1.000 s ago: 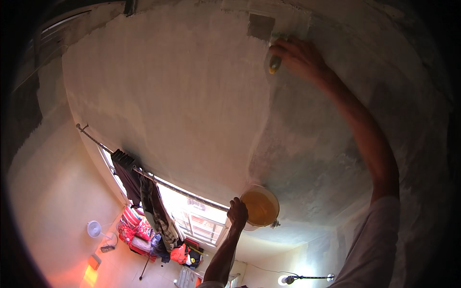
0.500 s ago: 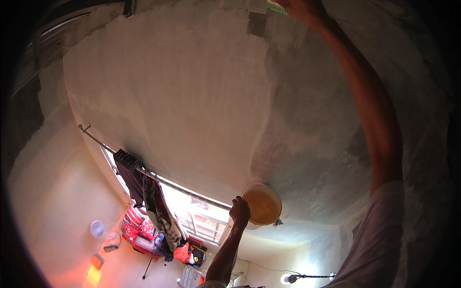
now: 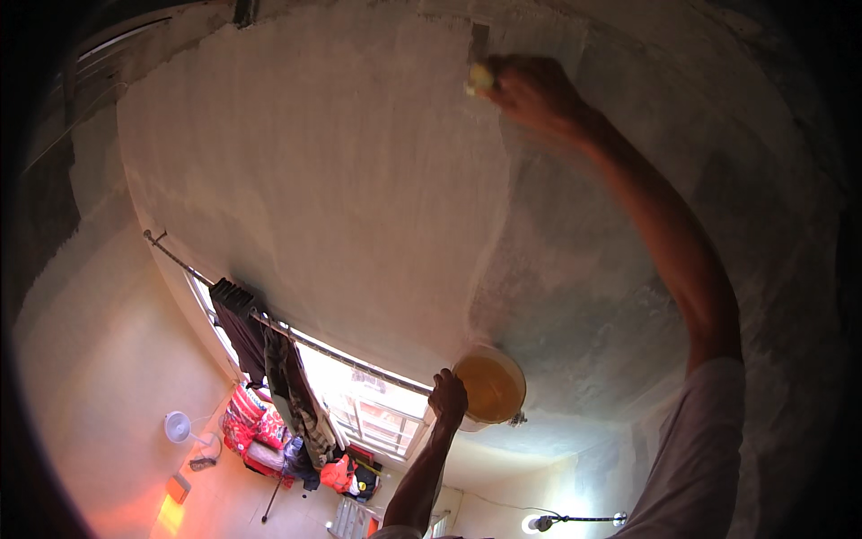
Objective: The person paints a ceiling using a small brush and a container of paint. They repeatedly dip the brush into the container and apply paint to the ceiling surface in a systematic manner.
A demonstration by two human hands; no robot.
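Observation:
My right hand [image 3: 537, 90] is raised against the upper wall, its fingers closed around a small pale-yellow brush [image 3: 479, 79]. Motion blurs both, and most of the brush is hidden by the hand. The brush is at the border between the lighter, streaked wall coating [image 3: 314, 171] and the darker grey wall [image 3: 593, 242]. Lower down, my left hand [image 3: 448, 395] grips the rim of a round pale bucket [image 3: 523, 384], which is tilted toward me and holds amber-brown liquid [image 3: 488, 386].
A curtain rod [image 3: 346, 357] with dark curtains [image 3: 241, 328] crosses in front of a bright window [image 3: 382, 404]. Below lie red patterned bedding [image 3: 256, 427], bags [image 3: 346, 474] and a metal ladder [image 3: 346, 519]. A white fan [image 3: 179, 428] stands left; a lit bulb [image 3: 536, 523] is mounted lower right.
My right hand has come down and left from the upper edge with the brush, and the arm has followed. My left hand and the bucket have barely shifted.

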